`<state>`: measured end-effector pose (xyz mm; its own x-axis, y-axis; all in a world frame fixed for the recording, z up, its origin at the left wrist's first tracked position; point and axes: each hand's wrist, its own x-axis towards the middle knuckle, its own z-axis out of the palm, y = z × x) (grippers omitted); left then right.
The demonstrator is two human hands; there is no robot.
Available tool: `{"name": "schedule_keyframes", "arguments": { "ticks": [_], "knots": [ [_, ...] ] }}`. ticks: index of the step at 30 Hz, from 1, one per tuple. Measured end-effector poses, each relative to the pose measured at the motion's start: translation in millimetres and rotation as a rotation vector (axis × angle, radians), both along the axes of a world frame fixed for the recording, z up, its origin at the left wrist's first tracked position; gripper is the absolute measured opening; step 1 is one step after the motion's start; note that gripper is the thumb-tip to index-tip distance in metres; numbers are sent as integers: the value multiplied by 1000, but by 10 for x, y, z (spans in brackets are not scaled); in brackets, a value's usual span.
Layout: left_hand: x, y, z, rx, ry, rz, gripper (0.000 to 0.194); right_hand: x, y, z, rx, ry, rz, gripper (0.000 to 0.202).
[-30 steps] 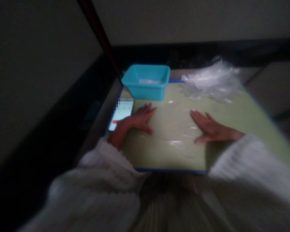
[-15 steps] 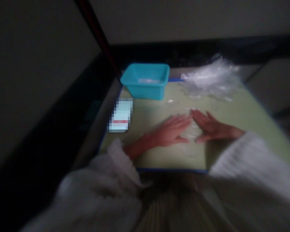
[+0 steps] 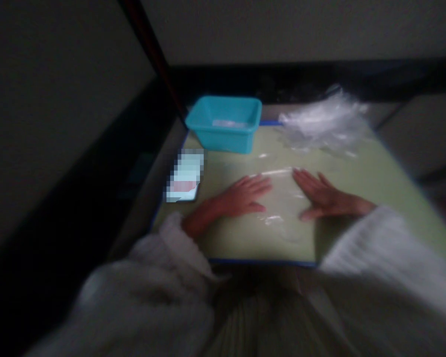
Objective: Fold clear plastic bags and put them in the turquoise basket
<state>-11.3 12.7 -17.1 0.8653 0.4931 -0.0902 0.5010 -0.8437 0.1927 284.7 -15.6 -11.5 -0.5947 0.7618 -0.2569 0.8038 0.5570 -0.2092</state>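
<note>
A clear plastic sheet or bag [image 3: 282,196] lies flat on the pale yellow-green table [image 3: 241,243], its outline hard to make out against the surface. My left hand [image 3: 245,196] rests palm down on its left part, fingers spread and pointing right. On the right side, my right hand [image 3: 321,198] lies flat with its thumb apart, fingers pointing up and left. A gap with shiny creases separates the two hands. Neither hand grips anything.
A turquoise basin [image 3: 225,139] stands at the back left, with something pale inside. Crumpled clear plastic [image 3: 325,121] is heaped at the back right. A blurred-out phone-like device [image 3: 186,173] lies at the left edge. The table has a blue rim.
My left hand has slid left over the plastic, away from my right hand, uncovering shiny creases between them. My right hand has stayed in place.
</note>
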Motion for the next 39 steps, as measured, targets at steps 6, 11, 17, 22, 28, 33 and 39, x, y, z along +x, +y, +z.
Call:
{"name": "schedule_keyframes", "arguments": {
  "ticks": [6, 11, 17, 22, 28, 33, 39],
  "knots": [
    [-401, 300, 77, -130, 147, 165, 83, 19, 0, -11, 17, -5, 4, 110],
    [-632, 439, 62, -158, 177, 242, 98, 5, -22, 36, 3, -16, 1, 109],
    [-386, 264, 85, -33, 16, 276, 85, 19, -36, 113, -19, 80, 2, 101],
    [10, 81, 23, 59, -91, 162, 64, -6, 34, 128, 83, 193, -24, 84],
    [140, 15, -124, 81, -110, 74, 64, -250, 158, 147, 192, 208, -33, 73],
    [166, 43, -100, 103, -148, 124, 67, -444, 429, 38, 230, 208, 22, 75],
    [96, 169, -140, 131, -155, 269, 64, -470, 644, -168, 259, 175, 8, 76]
  ]
}}
